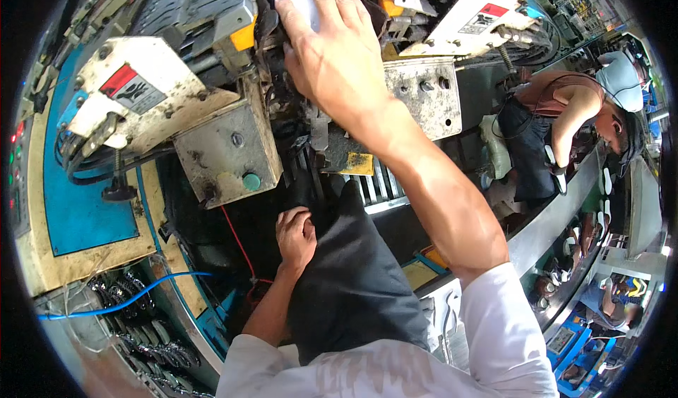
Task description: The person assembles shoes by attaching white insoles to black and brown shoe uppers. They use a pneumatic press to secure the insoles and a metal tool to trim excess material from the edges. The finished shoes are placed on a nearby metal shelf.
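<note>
On white brackets [166, 73], red-topped labels [133, 88]; hands [339, 59] apart

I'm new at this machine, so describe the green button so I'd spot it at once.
On the left half of the big machine ahead, find the cream guard with a red-topped label. Below it, toward its right, juts a grimy grey box; the round green button sits near its lower right corner. Its colour sets it apart from the dull grey round fitting higher on that box.
</note>
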`<state>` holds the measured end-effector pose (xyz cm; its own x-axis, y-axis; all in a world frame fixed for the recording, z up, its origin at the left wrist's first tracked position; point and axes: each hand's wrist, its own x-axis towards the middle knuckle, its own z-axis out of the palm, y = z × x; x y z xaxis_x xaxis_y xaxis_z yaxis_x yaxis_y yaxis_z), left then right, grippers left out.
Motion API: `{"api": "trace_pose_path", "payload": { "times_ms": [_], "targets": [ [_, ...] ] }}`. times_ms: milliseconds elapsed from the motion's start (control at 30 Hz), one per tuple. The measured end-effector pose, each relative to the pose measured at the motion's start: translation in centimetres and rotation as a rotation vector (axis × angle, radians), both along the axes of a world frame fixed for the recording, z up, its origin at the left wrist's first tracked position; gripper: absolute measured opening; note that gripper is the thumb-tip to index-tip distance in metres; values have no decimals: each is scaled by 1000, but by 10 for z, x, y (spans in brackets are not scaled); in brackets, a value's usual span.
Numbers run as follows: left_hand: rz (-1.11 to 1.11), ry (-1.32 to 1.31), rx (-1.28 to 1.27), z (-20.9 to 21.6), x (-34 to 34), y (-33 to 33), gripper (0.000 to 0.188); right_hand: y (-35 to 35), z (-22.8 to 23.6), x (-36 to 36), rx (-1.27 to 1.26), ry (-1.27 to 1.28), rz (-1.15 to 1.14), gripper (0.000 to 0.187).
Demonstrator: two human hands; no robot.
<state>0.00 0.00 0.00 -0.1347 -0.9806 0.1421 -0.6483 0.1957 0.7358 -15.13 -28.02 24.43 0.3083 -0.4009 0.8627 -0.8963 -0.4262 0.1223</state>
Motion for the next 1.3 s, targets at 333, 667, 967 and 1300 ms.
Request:
{"api": "trace_pose_path", "payload": {
  "times_ms": [333,667,967,1300],
  "targets": [
    [-46,-158,-77,12,53,-29,21,-10,27,40,6,-218,19,44],
    [75,-9,-204,113,110,-36,29,116,-9,-12,374,-421,309,54],
    [486,-693,-755,270,233,-149,27,313,-198,-6,1195,-131,-266,55],
    [578,-728,-930,247,271,-192,23,281,-204,-4,1393,-236,-252,46]
  ]
}}
